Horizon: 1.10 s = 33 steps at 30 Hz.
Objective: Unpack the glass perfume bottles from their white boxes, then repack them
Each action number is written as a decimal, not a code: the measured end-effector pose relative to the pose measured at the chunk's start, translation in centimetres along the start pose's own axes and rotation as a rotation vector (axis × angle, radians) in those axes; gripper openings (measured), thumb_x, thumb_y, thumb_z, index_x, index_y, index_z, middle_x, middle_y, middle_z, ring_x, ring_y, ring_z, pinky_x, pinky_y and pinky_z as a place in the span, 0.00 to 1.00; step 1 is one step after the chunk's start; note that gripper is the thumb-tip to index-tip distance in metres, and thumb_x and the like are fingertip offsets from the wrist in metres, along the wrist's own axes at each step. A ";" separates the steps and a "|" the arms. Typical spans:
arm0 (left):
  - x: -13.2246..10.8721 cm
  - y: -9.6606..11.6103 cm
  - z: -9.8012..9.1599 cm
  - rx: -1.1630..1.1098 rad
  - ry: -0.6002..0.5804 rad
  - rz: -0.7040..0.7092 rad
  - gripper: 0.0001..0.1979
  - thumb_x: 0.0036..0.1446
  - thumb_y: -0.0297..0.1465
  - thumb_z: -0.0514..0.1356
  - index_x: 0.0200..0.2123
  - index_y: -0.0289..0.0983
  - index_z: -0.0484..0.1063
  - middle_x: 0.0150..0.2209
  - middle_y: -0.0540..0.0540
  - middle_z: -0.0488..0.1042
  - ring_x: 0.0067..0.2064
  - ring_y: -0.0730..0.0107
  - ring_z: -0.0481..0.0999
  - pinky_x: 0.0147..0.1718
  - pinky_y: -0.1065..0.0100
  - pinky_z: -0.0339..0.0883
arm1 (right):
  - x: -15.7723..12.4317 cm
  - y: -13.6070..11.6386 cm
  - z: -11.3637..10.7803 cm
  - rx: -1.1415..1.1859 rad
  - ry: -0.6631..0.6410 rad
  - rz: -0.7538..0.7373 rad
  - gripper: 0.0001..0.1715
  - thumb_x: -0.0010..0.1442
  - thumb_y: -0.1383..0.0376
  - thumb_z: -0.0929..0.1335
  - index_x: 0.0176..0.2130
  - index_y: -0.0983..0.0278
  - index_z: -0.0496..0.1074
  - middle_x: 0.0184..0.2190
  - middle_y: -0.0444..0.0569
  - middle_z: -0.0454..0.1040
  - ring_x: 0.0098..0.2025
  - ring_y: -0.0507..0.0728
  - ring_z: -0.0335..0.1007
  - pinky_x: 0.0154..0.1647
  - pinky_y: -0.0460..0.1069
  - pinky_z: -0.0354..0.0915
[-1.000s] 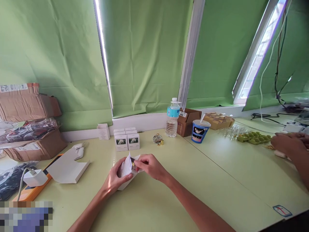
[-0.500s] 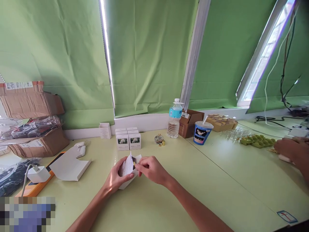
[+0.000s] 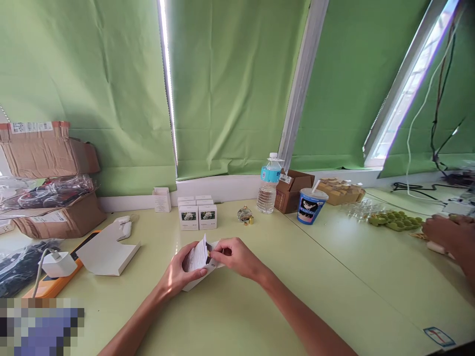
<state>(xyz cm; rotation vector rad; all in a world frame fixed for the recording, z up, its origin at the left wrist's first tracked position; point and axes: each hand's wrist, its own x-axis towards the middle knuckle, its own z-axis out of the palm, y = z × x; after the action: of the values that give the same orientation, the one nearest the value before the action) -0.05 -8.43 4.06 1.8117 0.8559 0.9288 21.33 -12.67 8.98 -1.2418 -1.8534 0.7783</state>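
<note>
My left hand is wrapped round a small white box, tilted on the table. A printed paper leaflet stands up out of its open end. My right hand is closed in a pinch at that opening, with its fingertips by a small gold-coloured thing. Whether the fingers grip that thing or the box edge I cannot tell. Beyond my hands, several white boxes with a flower picture stand in a block. A clear glass bottle with gold-coloured small parts sits to their right.
A water bottle, a blue cup with a straw and a cardboard box stand at the back. Left lie a cut white box piece and an orange-cased device. A co-worker's hand works far right near a green tray.
My right fingers have shifted slightly right and up at the box opening, and a light flap now shows below them. The left hand still holds the box.
</note>
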 end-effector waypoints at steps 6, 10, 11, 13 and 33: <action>0.1 -0.1 0.3 -0.028 0.001 0.033 0.37 0.44 0.44 0.68 0.57 0.38 0.65 0.51 0.42 0.75 0.52 0.52 0.73 0.52 0.54 0.66 | -0.4 -0.8 -0.4 -0.127 -0.037 -0.058 0.13 0.54 0.58 0.71 0.40 0.59 0.76 0.36 0.44 0.74 0.29 0.52 0.63 0.30 0.45 0.59; 0.1 -0.8 0.6 -0.012 0.039 0.038 0.38 0.42 0.49 0.67 0.56 0.39 0.66 0.49 0.42 0.76 0.50 0.50 0.73 0.50 0.54 0.67 | -0.6 -1.1 0.6 -0.355 0.027 -0.158 0.12 0.59 0.59 0.67 0.43 0.57 0.74 0.38 0.46 0.73 0.36 0.55 0.68 0.38 0.47 0.60; 0.1 -0.9 0.6 0.001 0.036 0.029 0.39 0.42 0.49 0.67 0.56 0.39 0.66 0.50 0.42 0.75 0.51 0.49 0.73 0.51 0.53 0.67 | -0.6 -1.1 0.7 -0.412 0.029 -0.162 0.11 0.60 0.59 0.67 0.43 0.57 0.74 0.38 0.47 0.73 0.36 0.55 0.68 0.37 0.47 0.59; -0.1 -1.0 0.5 0.051 0.003 0.014 0.39 0.43 0.48 0.67 0.57 0.40 0.65 0.53 0.41 0.72 0.54 0.49 0.71 0.52 0.53 0.65 | -0.7 -1.0 0.9 -0.534 0.034 -0.148 0.11 0.60 0.59 0.67 0.42 0.58 0.73 0.37 0.47 0.72 0.34 0.54 0.67 0.35 0.47 0.58; -0.5 0.9 0.0 0.215 -0.134 0.001 0.36 0.43 0.47 0.67 0.56 0.43 0.66 0.52 0.44 0.71 0.52 0.54 0.71 0.51 0.57 0.68 | 0.0 1.6 2.5 -0.215 -0.035 -0.061 0.09 0.48 0.70 0.68 0.33 0.63 0.75 0.36 0.47 0.75 0.34 0.53 0.69 0.32 0.44 0.60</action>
<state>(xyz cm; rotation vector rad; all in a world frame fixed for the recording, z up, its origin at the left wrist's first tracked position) -0.15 -9.12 4.79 2.0329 0.8974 0.7284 20.02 -12.30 6.35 -1.3032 -2.0359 0.5825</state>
